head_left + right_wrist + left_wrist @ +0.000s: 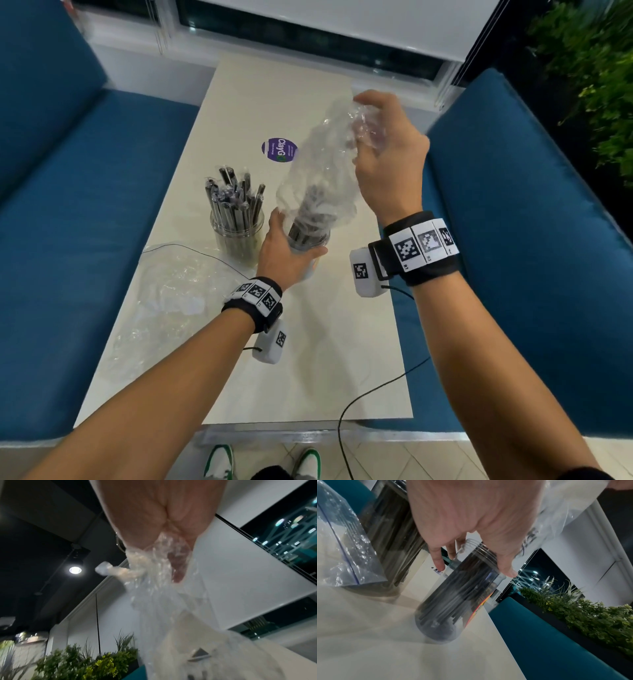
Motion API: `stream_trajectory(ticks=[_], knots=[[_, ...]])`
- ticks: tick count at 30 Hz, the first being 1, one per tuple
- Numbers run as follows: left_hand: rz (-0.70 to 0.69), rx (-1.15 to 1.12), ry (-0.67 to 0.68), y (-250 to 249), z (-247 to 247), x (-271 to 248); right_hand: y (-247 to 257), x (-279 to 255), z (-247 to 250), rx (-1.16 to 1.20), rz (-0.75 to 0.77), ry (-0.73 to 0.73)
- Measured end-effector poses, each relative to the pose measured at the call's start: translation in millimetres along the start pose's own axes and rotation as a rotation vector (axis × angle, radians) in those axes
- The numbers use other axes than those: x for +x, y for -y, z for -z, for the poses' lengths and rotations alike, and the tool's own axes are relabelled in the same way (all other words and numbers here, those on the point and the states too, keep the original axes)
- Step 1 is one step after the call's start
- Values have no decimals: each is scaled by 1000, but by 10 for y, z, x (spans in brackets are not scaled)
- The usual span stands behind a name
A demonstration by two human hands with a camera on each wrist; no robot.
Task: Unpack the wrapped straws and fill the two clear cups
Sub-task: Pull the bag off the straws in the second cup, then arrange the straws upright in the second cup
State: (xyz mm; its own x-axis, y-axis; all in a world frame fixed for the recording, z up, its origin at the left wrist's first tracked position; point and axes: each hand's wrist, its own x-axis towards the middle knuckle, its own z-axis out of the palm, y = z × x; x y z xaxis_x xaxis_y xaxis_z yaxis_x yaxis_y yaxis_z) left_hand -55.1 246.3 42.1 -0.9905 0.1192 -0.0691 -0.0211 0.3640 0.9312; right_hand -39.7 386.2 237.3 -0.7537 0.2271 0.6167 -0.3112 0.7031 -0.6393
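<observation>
A clear cup (236, 236) packed with dark wrapped straws (233, 198) stands on the cream table (308, 359). To its right my left hand (291, 246) grips a second clear cup (310, 240) that holds more dark straws (310, 214). In the left wrist view my fingers (438, 559) curl round the rim of this cup (453, 601), which stands tilted on the table. A crumpled clear bag (322, 161) drapes over those straws. My right hand (380, 137) holds the bag's bunched top above the cup, and the right wrist view shows the bag (154, 585) hanging from the fist.
An empty clear zip bag (171, 291) lies on the table's left side. A purple sticker (279, 150) sits farther back. Blue benches (68, 205) flank the table, with plants (596, 85) at far right. A black cable (376, 387) trails off the front edge.
</observation>
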Motion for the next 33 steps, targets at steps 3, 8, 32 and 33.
stream_trajectory(ticks=[3, 8, 32, 33], knots=[[12, -13, 17, 7, 35, -18, 104, 62, 179, 34, 1, -136], [29, 52, 34, 79, 96, -222, 277, 169, 658, 117, 47, -410], [435, -722, -1, -227, 326, -1142, 110, -2083, 174, 49, -457, 539], [451, -705, -43, -212, 362, -1123, 137, -2107, 184, 62, -404, 549]])
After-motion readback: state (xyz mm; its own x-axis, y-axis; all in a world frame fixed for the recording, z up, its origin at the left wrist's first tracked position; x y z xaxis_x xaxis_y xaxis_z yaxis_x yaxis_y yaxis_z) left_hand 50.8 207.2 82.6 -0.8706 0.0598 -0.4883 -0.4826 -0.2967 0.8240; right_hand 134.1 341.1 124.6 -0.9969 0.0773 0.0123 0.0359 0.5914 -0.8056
